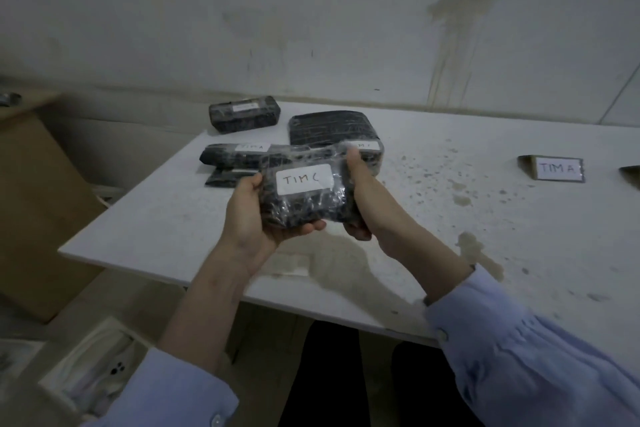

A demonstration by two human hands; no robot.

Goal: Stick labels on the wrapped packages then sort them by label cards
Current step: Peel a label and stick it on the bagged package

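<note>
Now | both hands grip crinkly plastic-wrapped black package (306, 198) | white label (304, 178)

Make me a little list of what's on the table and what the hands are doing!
held: black plastic-wrapped package with white label reading TIM C
left hand: grips its left side and underside
right hand: grips its right side
table: white, stained tabletop
other packages: four black wrapped ones at the far left
card: standing cardboard card reading TIM A, far right
</note>
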